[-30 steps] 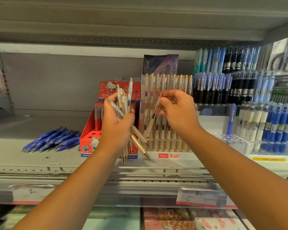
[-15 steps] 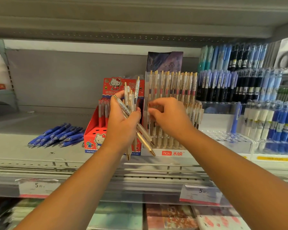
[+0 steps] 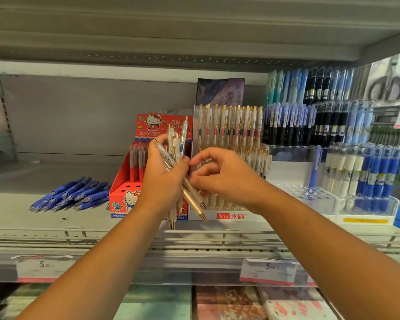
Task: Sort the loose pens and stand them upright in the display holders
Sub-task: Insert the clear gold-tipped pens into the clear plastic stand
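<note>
At mid-frame, your right fingertips (image 3: 194,161) curl toward the pens (image 3: 177,144) fanned in your left hand (image 3: 163,181), which grips them around their middles; whether the right hand (image 3: 226,179) has yet pinched one I cannot tell. Take one pen only, near its clip end, and draw it along its length so the crossed ones do not spill. Turn it tip down, then seat it in a free slot of the white holder (image 3: 231,216) just behind. Loose blue pens (image 3: 72,196) lie at the frame's left on the shelf (image 3: 21,218), beside the red box (image 3: 121,192).
</note>
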